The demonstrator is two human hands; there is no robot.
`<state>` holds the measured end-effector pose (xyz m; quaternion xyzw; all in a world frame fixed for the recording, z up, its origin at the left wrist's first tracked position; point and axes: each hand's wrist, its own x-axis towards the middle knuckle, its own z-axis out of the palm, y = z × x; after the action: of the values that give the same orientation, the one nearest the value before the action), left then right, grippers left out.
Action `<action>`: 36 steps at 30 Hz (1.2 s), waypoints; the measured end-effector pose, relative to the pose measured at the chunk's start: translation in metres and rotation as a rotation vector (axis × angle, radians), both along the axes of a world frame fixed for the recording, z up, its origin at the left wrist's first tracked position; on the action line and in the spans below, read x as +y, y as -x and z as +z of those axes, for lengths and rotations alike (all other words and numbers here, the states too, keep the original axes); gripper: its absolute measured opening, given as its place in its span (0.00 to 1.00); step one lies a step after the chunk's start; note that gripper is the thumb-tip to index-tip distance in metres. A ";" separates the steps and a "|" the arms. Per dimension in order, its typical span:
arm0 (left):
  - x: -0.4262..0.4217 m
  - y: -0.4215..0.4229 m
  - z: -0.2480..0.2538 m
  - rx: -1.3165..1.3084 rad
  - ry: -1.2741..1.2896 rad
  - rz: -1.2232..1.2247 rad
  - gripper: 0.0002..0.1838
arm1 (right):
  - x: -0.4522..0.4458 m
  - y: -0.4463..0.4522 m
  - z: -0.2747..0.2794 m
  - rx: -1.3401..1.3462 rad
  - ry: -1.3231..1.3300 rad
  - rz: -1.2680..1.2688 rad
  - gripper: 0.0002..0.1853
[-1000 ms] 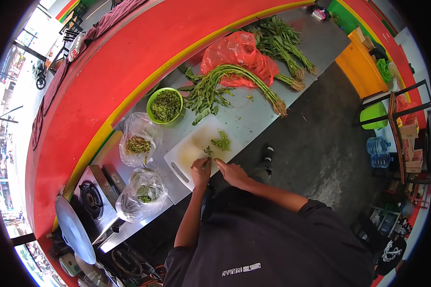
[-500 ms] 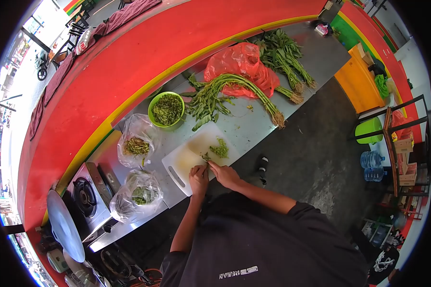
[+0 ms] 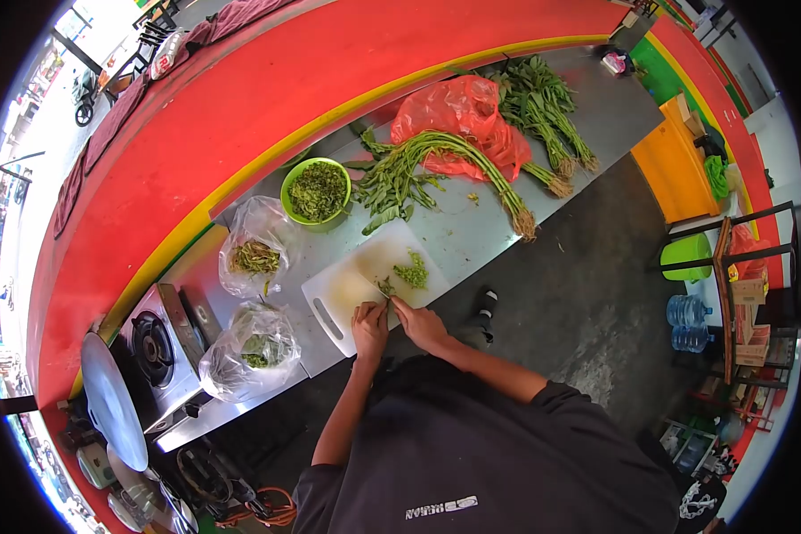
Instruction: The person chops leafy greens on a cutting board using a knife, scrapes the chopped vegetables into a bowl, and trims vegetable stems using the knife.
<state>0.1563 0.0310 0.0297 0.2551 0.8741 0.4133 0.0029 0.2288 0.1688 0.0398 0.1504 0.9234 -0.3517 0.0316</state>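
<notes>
Red wall (image 3: pixel 240 107), steel counter (image 3: pixel 472 231), chopped greens (image 3: pixel 410 270)

The red wall, edged in yellow, curves behind the steel counter, and a dark floor (image 3: pixel 561 294) lies along its near side. An orange cabinet (image 3: pixel 676 169) stands past the right end; a gas stove (image 3: pixel 160 351) sits at the left. Leafy bundles (image 3: pixel 396 182) lie toward the right, a red plastic bag (image 3: pixel 458 111) between them. A white cutting board (image 3: pixel 351 285) lies at the near edge, two clear bags (image 3: pixel 227 365) to its left and a green bowl (image 3: pixel 319 224) of cut leaves beyond it. At the board's near side the left hand (image 3: pixel 370 331) has its fingers curled, whether round anything I cannot tell; the right hand (image 3: pixel 423 329) is closed on what looks like a knife (image 3: pixel 370 282). The chopped greens lie in a small pile on the board, just beyond the right hand
</notes>
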 end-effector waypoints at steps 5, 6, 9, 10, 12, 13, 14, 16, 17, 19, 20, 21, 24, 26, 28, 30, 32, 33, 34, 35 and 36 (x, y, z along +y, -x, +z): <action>-0.002 0.003 -0.009 -0.037 -0.038 0.002 0.11 | 0.001 -0.010 0.018 -0.101 0.051 -0.015 0.21; 0.000 0.002 -0.009 -0.041 -0.043 -0.001 0.11 | 0.002 -0.015 0.017 -0.105 0.045 -0.018 0.21; 0.000 0.000 -0.005 -0.065 -0.046 0.005 0.11 | 0.005 -0.024 0.009 -0.036 0.051 -0.009 0.21; 0.001 0.000 -0.003 -0.042 -0.043 0.006 0.11 | 0.004 -0.022 0.003 -0.038 0.035 0.012 0.21; 0.002 0.002 -0.002 -0.018 -0.044 0.006 0.10 | 0.003 -0.016 -0.001 -0.041 0.015 0.032 0.21; 0.001 0.002 -0.003 -0.018 -0.033 -0.003 0.10 | 0.002 -0.011 -0.001 -0.022 0.026 0.027 0.21; 0.000 0.003 -0.003 -0.017 -0.023 -0.012 0.10 | 0.002 -0.007 0.000 -0.001 0.037 0.022 0.22; -0.001 0.003 -0.002 -0.020 -0.021 -0.018 0.10 | 0.002 -0.001 0.007 -0.033 0.048 0.019 0.21; -0.001 0.004 -0.002 -0.021 -0.020 -0.020 0.10 | 0.002 0.001 0.011 -0.063 0.058 0.020 0.21; -0.001 0.005 -0.001 -0.029 -0.025 -0.023 0.10 | 0.001 -0.003 0.007 -0.008 0.086 0.010 0.21; -0.001 0.005 -0.001 -0.039 -0.031 -0.021 0.10 | 0.001 -0.007 0.005 0.045 0.113 0.006 0.21; -0.001 0.005 -0.002 -0.040 -0.034 -0.020 0.10 | 0.001 -0.011 0.008 0.045 0.110 0.007 0.21; -0.002 0.005 -0.006 -0.051 -0.040 -0.007 0.09 | 0.002 -0.021 0.020 0.003 0.068 0.026 0.20; -0.002 0.005 -0.004 -0.042 -0.043 -0.010 0.09 | 0.001 -0.023 0.029 -0.048 0.055 0.023 0.20; -0.003 0.006 -0.005 -0.039 -0.036 -0.008 0.09 | 0.002 -0.018 0.017 -0.056 0.010 0.045 0.20; -0.002 0.005 -0.004 -0.035 -0.029 -0.012 0.08 | 0.003 -0.013 0.006 -0.062 -0.036 0.062 0.20; -0.002 0.005 0.000 -0.035 -0.035 -0.019 0.08 | 0.002 -0.004 0.002 -0.044 -0.010 0.061 0.21; -0.002 0.005 0.000 -0.032 -0.034 -0.021 0.08 | 0.002 -0.003 0.000 -0.042 -0.010 0.059 0.21; -0.002 0.005 0.000 -0.043 -0.040 -0.012 0.08 | 0.003 -0.001 -0.002 -0.006 0.019 0.048 0.21; -0.003 0.005 -0.001 -0.053 -0.044 -0.002 0.08 | 0.002 -0.001 -0.003 0.029 0.049 0.038 0.21; -0.004 0.004 -0.004 -0.050 -0.042 -0.001 0.08 | 0.003 -0.002 0.000 0.032 0.051 0.039 0.21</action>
<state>0.1528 0.0273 0.0258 0.2449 0.8648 0.4380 0.0197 0.2312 0.1714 0.0395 0.1259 0.9174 -0.3766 0.0277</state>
